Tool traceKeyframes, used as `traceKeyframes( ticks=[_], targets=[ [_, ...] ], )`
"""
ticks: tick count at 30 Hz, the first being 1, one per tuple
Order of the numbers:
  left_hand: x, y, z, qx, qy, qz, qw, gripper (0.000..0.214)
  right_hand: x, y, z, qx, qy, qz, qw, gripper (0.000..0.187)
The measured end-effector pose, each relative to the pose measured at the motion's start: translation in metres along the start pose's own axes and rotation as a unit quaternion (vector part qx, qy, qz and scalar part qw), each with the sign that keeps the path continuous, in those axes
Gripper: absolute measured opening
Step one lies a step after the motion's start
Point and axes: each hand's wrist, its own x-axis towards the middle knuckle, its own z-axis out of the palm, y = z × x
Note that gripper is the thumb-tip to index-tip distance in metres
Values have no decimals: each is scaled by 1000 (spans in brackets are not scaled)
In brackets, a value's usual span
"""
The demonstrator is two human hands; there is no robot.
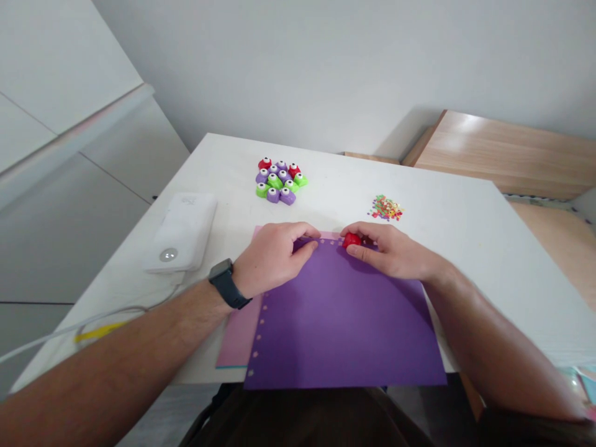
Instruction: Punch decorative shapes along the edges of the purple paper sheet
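Observation:
A purple sheet of paper [344, 316] lies before me, its near edge hanging past the table's front. Small punched shapes run along its left and far edges. My left hand [279, 254], wearing a dark watch, pinches the sheet's far edge between thumb and fingers. At that same edge, further right, my right hand [386, 248] is closed around a small red craft punch [352, 239]; the fingers partly cover it. Beneath the purple sheet, a pink sheet [237, 335] sticks out on the left and at the far side.
Several red, purple and green craft punches [281, 180] stand grouped at the back. A pile of coloured paper cut-outs [386, 208] lies at the back right. On the left rest a white device [186, 230] and its cable [139, 308]. The white table [470, 248] meets a wall behind.

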Motion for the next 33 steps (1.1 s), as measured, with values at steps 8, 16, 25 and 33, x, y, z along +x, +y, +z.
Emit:
traceKeyframes(
  ticks=[8, 16, 25, 33],
  targets=[
    [0, 0, 1, 8, 3, 6, 1000, 22, 0, 1, 1, -3, 2, -11, 1000, 31],
    [0, -3, 2, 26, -1, 20, 999, 23, 0, 1, 1, 3, 11, -13, 1000, 31],
    [6, 0, -2, -42, 9, 0, 999, 26, -2, -3, 3, -6, 7, -25, 1000, 30],
    [22, 5, -9, -85, -101, -40, 990, 30, -5, -7, 6, 15, 21, -51, 998, 32]
  ],
)
